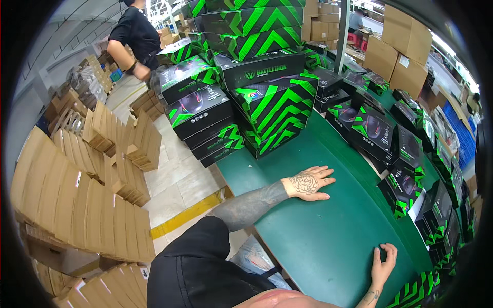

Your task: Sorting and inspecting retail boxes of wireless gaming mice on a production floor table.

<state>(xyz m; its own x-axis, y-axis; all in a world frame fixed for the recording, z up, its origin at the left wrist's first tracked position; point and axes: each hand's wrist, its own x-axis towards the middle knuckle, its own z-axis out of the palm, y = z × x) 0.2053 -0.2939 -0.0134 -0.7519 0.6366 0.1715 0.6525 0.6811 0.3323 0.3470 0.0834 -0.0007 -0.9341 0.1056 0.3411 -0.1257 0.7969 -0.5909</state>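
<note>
My left hand (308,184), with a tattooed back, lies flat on the green tabletop (292,233), fingers spread and nothing under them that I can see. Closer to the table's near right part is my right hand (384,262), its fingers loosely bent and the thumb apart from them, with no object showing in it. Beyond the left hand rises a tall stack of black-and-green boxes (275,110). Beside it on the left stands a lower pile of similar boxes (197,105). Another black-and-green box (400,187) sits at the right, ahead of my right hand.
Rows of more black-and-green boxes (370,123) line the table's right side, near a metal post (342,38). Flattened brown cartons (77,190) stand on the floor at left, past a yellow floor stripe (187,214). A person in black (138,33) stands behind the boxes.
</note>
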